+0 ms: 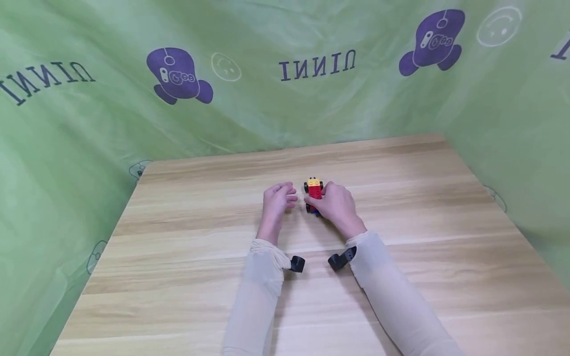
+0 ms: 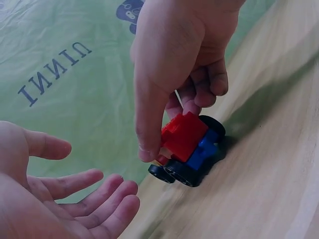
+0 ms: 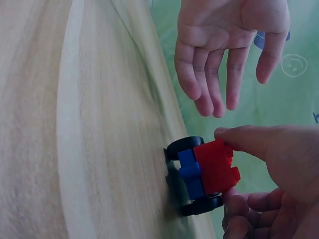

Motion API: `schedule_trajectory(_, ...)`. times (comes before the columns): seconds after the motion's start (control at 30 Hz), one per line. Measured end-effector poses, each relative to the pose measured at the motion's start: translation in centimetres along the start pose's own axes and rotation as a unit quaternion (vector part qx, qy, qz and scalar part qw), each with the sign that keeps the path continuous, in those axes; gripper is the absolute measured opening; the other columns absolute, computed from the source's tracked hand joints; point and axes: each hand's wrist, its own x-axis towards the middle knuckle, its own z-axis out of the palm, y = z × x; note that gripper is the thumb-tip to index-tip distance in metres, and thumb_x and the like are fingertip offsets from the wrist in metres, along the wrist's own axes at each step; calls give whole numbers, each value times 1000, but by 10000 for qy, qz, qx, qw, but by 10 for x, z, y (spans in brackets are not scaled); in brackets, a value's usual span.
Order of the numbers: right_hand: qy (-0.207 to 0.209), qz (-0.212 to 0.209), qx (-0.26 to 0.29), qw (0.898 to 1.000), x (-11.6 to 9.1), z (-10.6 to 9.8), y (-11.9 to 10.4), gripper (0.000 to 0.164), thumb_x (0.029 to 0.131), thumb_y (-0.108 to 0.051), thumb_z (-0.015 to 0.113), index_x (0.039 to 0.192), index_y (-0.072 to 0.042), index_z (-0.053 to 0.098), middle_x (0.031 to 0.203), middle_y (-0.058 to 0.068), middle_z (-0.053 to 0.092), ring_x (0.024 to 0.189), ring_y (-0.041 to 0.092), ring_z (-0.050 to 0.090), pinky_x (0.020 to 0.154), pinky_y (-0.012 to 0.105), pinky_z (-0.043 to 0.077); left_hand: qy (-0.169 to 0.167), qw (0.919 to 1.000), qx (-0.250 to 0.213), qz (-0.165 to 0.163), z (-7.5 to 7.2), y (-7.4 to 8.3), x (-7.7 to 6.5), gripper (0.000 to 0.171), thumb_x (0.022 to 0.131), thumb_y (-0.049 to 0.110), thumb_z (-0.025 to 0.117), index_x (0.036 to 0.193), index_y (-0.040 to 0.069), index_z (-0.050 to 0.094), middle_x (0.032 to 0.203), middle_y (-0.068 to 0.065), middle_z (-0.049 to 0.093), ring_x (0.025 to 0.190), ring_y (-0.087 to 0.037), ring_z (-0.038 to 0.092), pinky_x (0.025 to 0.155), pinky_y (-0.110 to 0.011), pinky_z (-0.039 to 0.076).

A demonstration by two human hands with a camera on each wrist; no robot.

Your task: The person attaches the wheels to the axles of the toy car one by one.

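Observation:
A small toy car (image 1: 315, 190) built of bricks, red and yellow on top over a blue base with black wheels, is at the middle of the table. My right hand (image 1: 337, 203) pinches its sides between thumb and fingers. In the left wrist view the car (image 2: 185, 139) hangs under the right hand (image 2: 179, 59), its wheels close to the tabletop. My left hand (image 1: 277, 203) is beside the car on the left, fingers relaxed and apart from it. The right wrist view shows that left hand (image 3: 224, 45) holding nothing, beyond the red block of the car (image 3: 214, 167).
The wooden table (image 1: 187, 277) carries the forearms. A green curtain (image 1: 258, 113) with purple prints rises behind the table and along its sides. Each sleeved wrist wears a black camera, one on the left (image 1: 297, 264) and one on the right (image 1: 342, 258).

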Motion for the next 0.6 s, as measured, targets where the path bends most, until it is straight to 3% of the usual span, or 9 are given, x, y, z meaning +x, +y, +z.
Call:
schedule_trajectory(0.23, 136, 127, 9, 9998, -3, -8, 9, 58, 84, -55, 74, 101, -1, 65, 91, 14, 69, 79, 28, 61, 65, 34, 45, -262, 9996, -25, 65, 12, 0, 1, 39, 101, 15, 54, 134, -5, 58, 130, -28, 62, 114, -42, 64, 99, -49, 53)
schedule_trajectory(0.47, 40, 197, 143, 9997, -2, -16, 14, 66, 85, -62, 69, 108, -1, 65, 100, 17, 71, 86, 30, 63, 70, 36, 48, -134, 9998, 79, 94, 15, -2, 1, 39, 101, 16, 54, 134, -4, 59, 128, -25, 64, 108, -38, 66, 96, -48, 55)
schedule_trajectory(0.6, 60, 262, 437, 9987, 3, -29, 19, 72, 88, -67, 62, 117, -1, 63, 107, 19, 70, 91, 32, 64, 75, 39, 50, -114, 9978, 517, 398, 14, 2, 3, 38, 100, 16, 55, 133, -2, 60, 127, -22, 65, 106, -33, 66, 93, -46, 55)
